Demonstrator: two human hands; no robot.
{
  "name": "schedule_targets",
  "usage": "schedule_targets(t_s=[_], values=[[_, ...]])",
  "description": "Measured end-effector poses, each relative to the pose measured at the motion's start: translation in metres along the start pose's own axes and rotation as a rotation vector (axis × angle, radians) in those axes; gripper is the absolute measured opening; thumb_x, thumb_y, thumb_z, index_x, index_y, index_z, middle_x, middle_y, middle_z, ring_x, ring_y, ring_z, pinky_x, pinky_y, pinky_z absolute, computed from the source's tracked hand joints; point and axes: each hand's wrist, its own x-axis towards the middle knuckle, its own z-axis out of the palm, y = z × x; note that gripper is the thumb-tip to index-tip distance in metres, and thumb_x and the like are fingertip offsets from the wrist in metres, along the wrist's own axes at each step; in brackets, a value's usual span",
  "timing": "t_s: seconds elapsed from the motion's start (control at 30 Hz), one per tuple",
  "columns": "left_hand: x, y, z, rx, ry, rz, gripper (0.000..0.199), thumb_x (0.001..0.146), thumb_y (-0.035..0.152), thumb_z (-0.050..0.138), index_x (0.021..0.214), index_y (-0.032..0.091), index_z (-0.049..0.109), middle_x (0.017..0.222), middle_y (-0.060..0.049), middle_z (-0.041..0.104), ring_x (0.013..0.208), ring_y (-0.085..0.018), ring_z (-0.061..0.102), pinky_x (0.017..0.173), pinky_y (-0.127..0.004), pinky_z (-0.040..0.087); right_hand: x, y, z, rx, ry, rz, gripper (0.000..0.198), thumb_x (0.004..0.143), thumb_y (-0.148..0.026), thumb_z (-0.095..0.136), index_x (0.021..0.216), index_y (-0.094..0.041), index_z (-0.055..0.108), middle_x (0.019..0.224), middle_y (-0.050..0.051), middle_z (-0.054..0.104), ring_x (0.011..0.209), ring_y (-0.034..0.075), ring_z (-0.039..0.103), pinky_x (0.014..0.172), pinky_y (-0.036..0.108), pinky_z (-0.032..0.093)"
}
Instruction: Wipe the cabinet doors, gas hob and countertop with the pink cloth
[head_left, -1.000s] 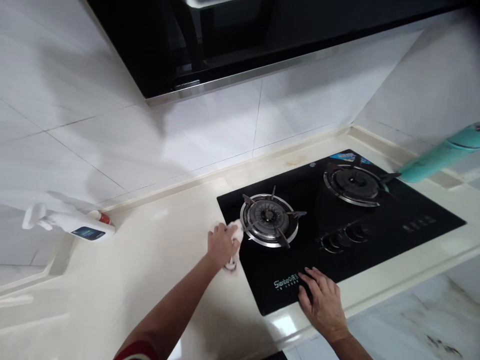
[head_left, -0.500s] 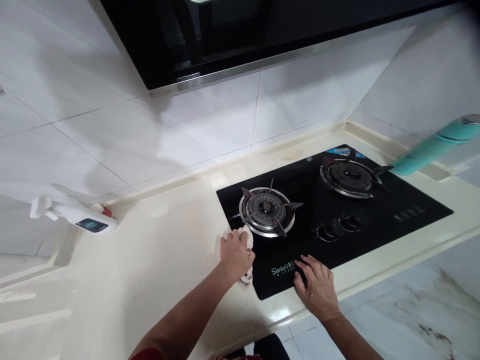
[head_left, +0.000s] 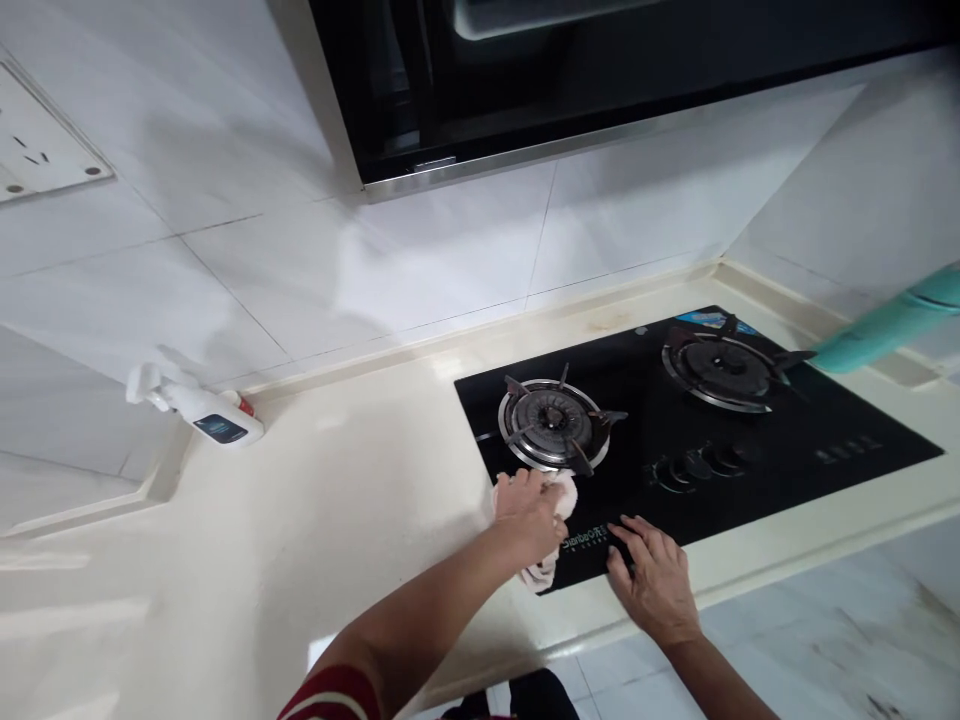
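My left hand (head_left: 529, 515) is closed over a pale cloth (head_left: 541, 575) and presses it onto the black glass of the gas stove (head_left: 592, 370), just in front of the left burner (head_left: 553, 420). Part of the cloth pokes out beyond the fingers and below the palm. Resting near the stove's front edge, my right hand (head_left: 654, 572) has its fingers apart on the glass and holds nothing. The stove's printed lettering shows between the two hands, partly covered. The right burner (head_left: 726, 368) and the control knobs (head_left: 701, 462) lie farther right.
A white spray bottle (head_left: 206, 412) with a dark label stands at the left by the wall, a red-and-white item (head_left: 244, 403) behind it. A turquoise cylinder (head_left: 885, 325) rises beside the right burner. Overhead hangs a black range hood (head_left: 585, 90). A wall socket (head_left: 45, 140) is upper left.
My left hand has slid the cloth from the stove's left edge rightward onto the glass. My right hand stays at the front edge. The whole view has shifted a little.
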Motion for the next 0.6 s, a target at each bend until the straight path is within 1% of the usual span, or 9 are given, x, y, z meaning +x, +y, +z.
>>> schedule_targets(t_s=[0.1,0.23,0.3,0.33,0.37,0.43,0.47,0.53,0.6], values=[[-0.008,-0.049,-0.008,0.031,0.065,-0.151,0.042,0.089,0.043,0.053,0.129,0.036,0.06,0.12,-0.007,0.057,0.109,-0.028,0.049,0.09,-0.046,0.04,-0.001,0.001,0.001,0.016,0.009,0.009,0.03,0.093,-0.036,0.049,0.114,-0.02,0.062,0.122,0.011,0.061,0.122,0.029,0.052,0.098,0.045,0.04],[-0.015,-0.123,-0.034,0.111,0.172,-0.366,0.04,0.093,0.037,0.049,0.132,0.037,0.059,0.125,-0.01,0.055,0.116,-0.032,0.046,0.094,-0.051,0.036,-0.001,0.002,0.003,0.023,0.032,-0.003,0.029,0.093,-0.035,0.047,0.114,-0.02,0.062,0.122,0.01,0.062,0.121,0.028,0.053,0.096,0.044,0.04],[-0.022,-0.152,-0.046,0.144,0.207,-0.458,0.041,0.095,0.034,0.047,0.134,0.035,0.057,0.123,-0.011,0.057,0.115,-0.032,0.046,0.095,-0.053,0.035,-0.002,0.004,0.004,0.021,0.041,-0.02,0.029,0.094,-0.036,0.047,0.113,-0.02,0.062,0.122,0.011,0.062,0.121,0.029,0.053,0.097,0.044,0.04],[-0.027,-0.162,-0.049,0.153,0.214,-0.486,0.043,0.095,0.034,0.046,0.137,0.035,0.054,0.121,-0.011,0.059,0.113,-0.032,0.047,0.094,-0.052,0.036,-0.002,0.004,0.005,0.02,0.046,-0.028,0.03,0.094,-0.036,0.046,0.113,-0.019,0.062,0.122,0.011,0.062,0.121,0.029,0.053,0.097,0.044,0.04],[-0.034,-0.169,-0.051,0.156,0.212,-0.497,0.045,0.095,0.036,0.046,0.14,0.035,0.051,0.119,-0.011,0.06,0.112,-0.031,0.049,0.093,-0.051,0.037,-0.002,0.005,0.005,0.017,0.051,-0.035,0.03,0.094,-0.037,0.046,0.113,-0.019,0.062,0.122,0.011,0.062,0.121,0.029,0.053,0.097,0.045,0.04],[-0.051,-0.169,-0.046,0.143,0.2,-0.464,0.054,0.093,0.043,0.052,0.146,0.033,0.043,0.12,-0.01,0.063,0.111,-0.031,0.05,0.091,-0.048,0.039,-0.002,0.004,0.005,0.006,0.061,-0.042,0.031,0.095,-0.038,0.045,0.113,-0.019,0.062,0.121,0.011,0.062,0.119,0.03,0.054,0.095,0.045,0.04],[-0.059,-0.164,-0.041,0.13,0.196,-0.424,0.06,0.091,0.047,0.056,0.147,0.031,0.041,0.124,-0.009,0.062,0.113,-0.031,0.05,0.089,-0.046,0.041,-0.002,0.003,0.005,0.0,0.06,-0.043,0.031,0.095,-0.038,0.045,0.113,-0.019,0.062,0.121,0.011,0.062,0.118,0.03,0.054,0.094,0.045,0.041],[-0.075,-0.146,-0.028,0.097,0.2,-0.325,0.069,0.085,0.051,0.063,0.147,0.028,0.042,0.132,-0.01,0.059,0.116,-0.032,0.05,0.088,-0.045,0.043,0.0,0.001,0.003,-0.015,0.047,-0.043,0.031,0.095,-0.037,0.046,0.114,-0.019,0.061,0.121,0.011,0.061,0.118,0.03,0.054,0.094,0.044,0.041],[-0.084,-0.124,-0.016,0.057,0.206,-0.245,0.072,0.082,0.049,0.067,0.145,0.025,0.043,0.136,-0.011,0.056,0.116,-0.032,0.051,0.088,-0.046,0.044,0.002,-0.002,0.0,-0.028,0.029,-0.041,0.03,0.094,-0.034,0.046,0.116,-0.019,0.06,0.122,0.011,0.061,0.119,0.03,0.053,0.094,0.044,0.041]])
